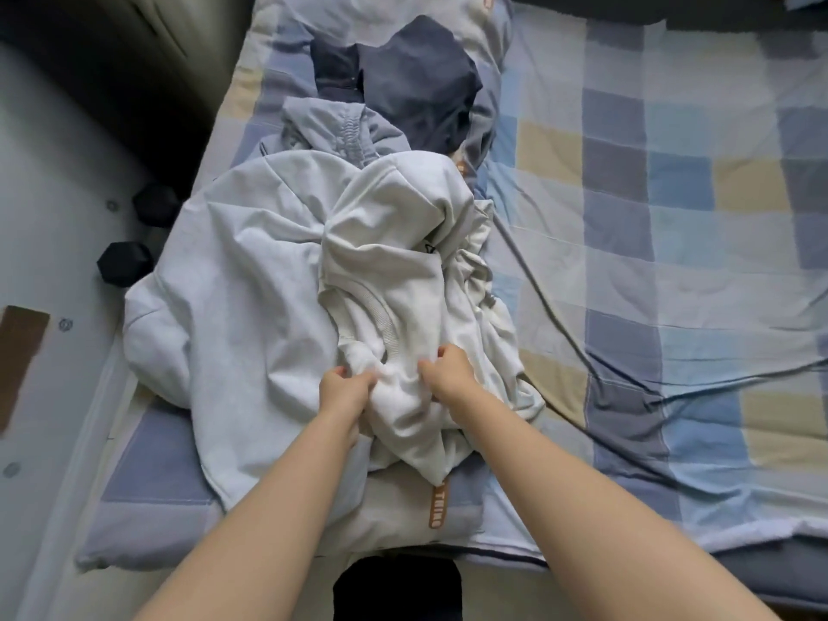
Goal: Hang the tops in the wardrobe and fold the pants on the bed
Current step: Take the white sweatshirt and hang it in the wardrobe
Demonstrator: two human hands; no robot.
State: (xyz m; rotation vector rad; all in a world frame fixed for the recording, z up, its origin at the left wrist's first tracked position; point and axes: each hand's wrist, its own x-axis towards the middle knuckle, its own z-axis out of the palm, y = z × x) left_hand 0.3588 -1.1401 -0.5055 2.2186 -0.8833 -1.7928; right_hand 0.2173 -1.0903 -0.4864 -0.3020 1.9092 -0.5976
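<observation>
A crumpled cream-white garment [394, 280] with a ribbed edge lies on top of a clothes pile on the bed. My left hand [345, 389] grips a fold of it at its near end. My right hand [448, 372] grips the same garment a little to the right. Under it spreads a pale grey-white sweatshirt [233, 280]. Behind them lie a light blue-grey garment with an elastic waistband [331, 123] and a dark navy garment [412, 82]. Which pieces are tops or pants I cannot tell.
The bed carries a checked blue, beige and grey sheet [672, 217], rumpled at the right. An orange label [435, 504] shows on fabric near the bed's front edge. Two black dumbbells [125, 262] lie on the grey floor at the left.
</observation>
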